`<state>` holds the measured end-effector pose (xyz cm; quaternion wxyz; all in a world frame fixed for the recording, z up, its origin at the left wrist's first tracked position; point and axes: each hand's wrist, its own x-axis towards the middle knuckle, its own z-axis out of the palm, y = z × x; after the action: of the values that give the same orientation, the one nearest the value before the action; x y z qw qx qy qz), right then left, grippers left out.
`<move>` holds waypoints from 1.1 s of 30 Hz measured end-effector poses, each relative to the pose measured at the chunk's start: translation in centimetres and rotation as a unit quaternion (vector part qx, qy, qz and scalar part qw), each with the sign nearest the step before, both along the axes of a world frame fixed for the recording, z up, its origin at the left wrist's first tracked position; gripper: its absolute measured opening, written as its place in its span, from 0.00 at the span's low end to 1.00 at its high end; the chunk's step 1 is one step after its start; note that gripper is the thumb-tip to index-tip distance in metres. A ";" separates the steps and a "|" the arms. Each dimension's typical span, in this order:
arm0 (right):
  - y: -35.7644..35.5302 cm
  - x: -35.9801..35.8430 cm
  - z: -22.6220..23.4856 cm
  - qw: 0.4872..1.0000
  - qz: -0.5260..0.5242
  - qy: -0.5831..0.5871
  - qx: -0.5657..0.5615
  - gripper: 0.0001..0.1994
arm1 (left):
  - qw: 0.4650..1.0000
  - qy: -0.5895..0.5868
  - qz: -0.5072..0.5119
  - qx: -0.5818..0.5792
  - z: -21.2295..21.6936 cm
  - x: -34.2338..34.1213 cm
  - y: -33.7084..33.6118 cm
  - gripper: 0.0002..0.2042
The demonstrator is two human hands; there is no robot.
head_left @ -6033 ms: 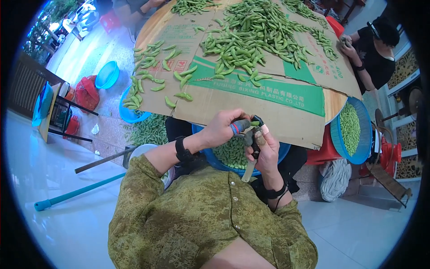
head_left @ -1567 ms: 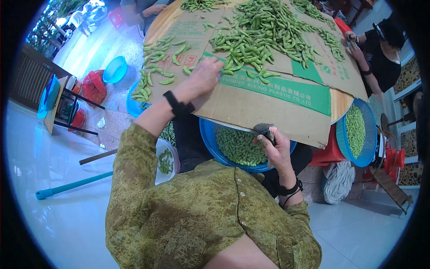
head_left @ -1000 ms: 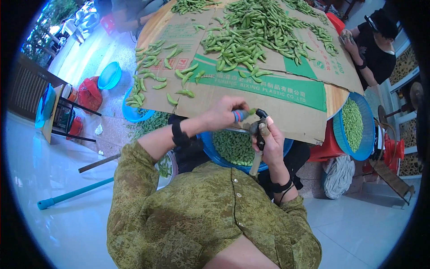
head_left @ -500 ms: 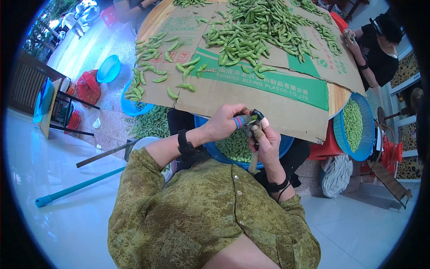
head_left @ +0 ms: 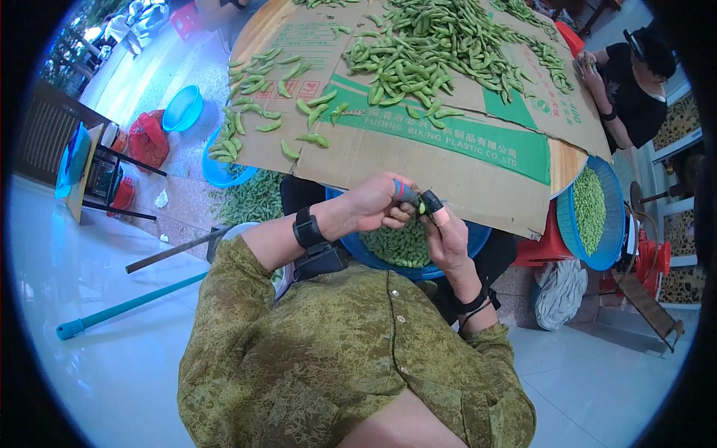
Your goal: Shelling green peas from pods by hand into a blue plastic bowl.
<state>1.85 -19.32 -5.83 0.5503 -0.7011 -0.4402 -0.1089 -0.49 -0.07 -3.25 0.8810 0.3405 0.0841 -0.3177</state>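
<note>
My left hand [head_left: 379, 203], with a grey and blue wrap on one finger, is closed in a pinch. Against it, my right hand [head_left: 448, 237] is closed too, with a black cover and pinkish tape on a finger. A small green bean pod [head_left: 423, 208] shows between the two sets of fingertips, mostly hidden by them. Under both hands sits a blue basin [head_left: 479, 237] holding shelled green beans [head_left: 397, 245]. Just beyond is the cardboard-covered table [head_left: 351, 160], with a large heap of bean pods [head_left: 441, 52] and a looser scatter of pods [head_left: 261, 82] at its left.
At the right stands a blue basket [head_left: 602, 257] of shelled beans near a person [head_left: 635, 86] working at the table. Pod litter [head_left: 250, 203] lies on the floor at left, beside a blue tub [head_left: 220, 170], a red bag [head_left: 148, 142] and a teal pole [head_left: 127, 308].
My fingertips have shifted: the right hand has turned upright and the left fingers have drawn slightly back. The pale pod piece that hung below my right hand is out of sight.
</note>
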 end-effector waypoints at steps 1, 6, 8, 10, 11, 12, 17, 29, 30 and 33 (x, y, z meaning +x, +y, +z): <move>0.0 0.2 -0.4 0.999 -0.014 -0.027 -0.031 0.19 | 0.999 0.028 0.009 0.032 0.0 0.2 -0.1 0.05; 0.3 -1.1 0.1 0.978 -0.050 0.203 0.013 0.16 | 0.982 -0.030 0.035 0.185 0.6 -0.5 -0.7 0.05; 0.2 -1.2 0.1 0.985 -0.083 0.149 -0.035 0.15 | 0.979 -0.043 0.034 0.197 1.1 -0.5 -0.5 0.05; 0.3 -1.1 -0.2 0.989 -0.079 0.127 -0.002 0.14 | 0.950 -0.091 0.001 0.298 1.8 -0.7 -0.2 0.05; 0.2 -1.1 -0.2 0.987 -0.074 0.142 -0.006 0.13 | 0.949 -0.093 0.003 0.300 1.6 -0.8 0.5 0.05; 0.0 -1.1 -0.2 0.985 -0.070 0.157 -0.010 0.12 | 0.794 -0.316 0.063 0.516 1.2 -0.8 1.6 0.06; -1.0 -1.1 0.3 0.994 -0.046 0.068 -0.072 0.11 | 0.243 -0.419 0.087 0.870 3.2 1.5 8.3 0.09; -0.4 -1.4 0.5 0.977 -0.032 0.210 -0.037 0.16 | 0.385 -0.355 0.119 0.843 1.9 12.5 8.5 0.08; -0.4 -1.4 0.6 0.977 -0.033 0.210 -0.036 0.16 | 0.384 -0.356 0.118 0.844 1.9 12.4 8.5 0.08; -0.3 -1.6 1.5 0.950 0.007 0.311 0.015 0.17 | 0.364 -0.357 0.057 0.858 2.0 11.6 9.3 0.08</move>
<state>0.28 -19.59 -4.37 0.6707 -0.6890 -0.2509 0.1117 11.14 9.22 -1.22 0.0765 0.9888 0.0084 0.1280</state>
